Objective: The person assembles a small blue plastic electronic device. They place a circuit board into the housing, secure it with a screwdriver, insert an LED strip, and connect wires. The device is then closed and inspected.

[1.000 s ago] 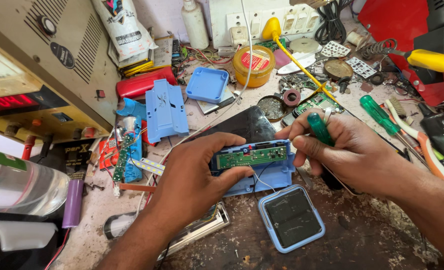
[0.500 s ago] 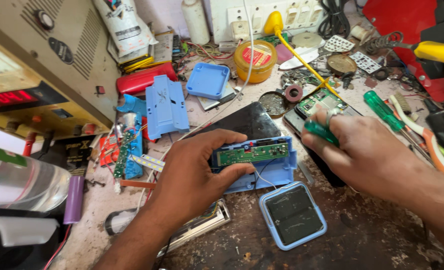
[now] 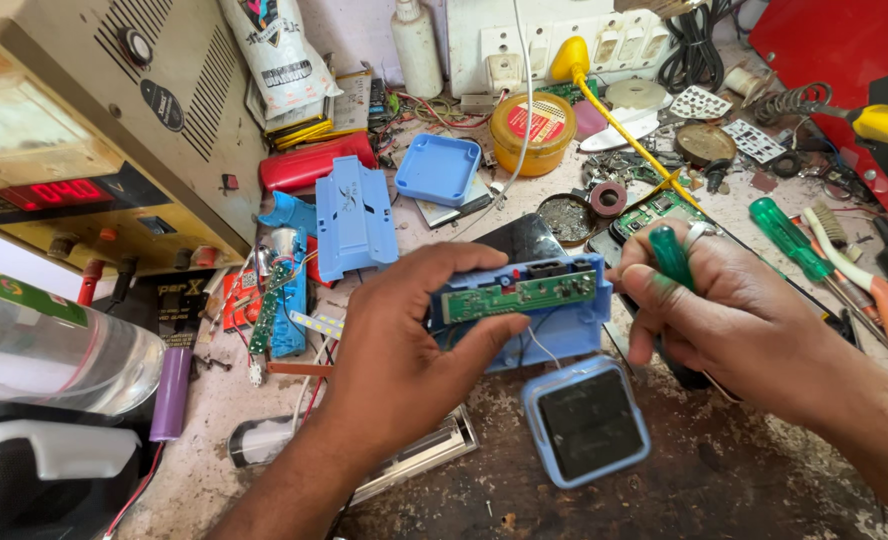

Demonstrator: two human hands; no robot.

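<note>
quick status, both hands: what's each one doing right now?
Left hand: closed on the blue case with the green circuit board in it.
Right hand: closed on a green-handled screwdriver.

— Where do we have room on this surface?

— Only the bare dark patch at the lower right; we could pass a hand there, beside the blue square frame.

— And to the left?

— Blocked. The power supply, a clear plastic bottle and a purple cell crowd it.

— Behind?

— We meet the yellow tin, blue lid and green screwdriver.
</note>
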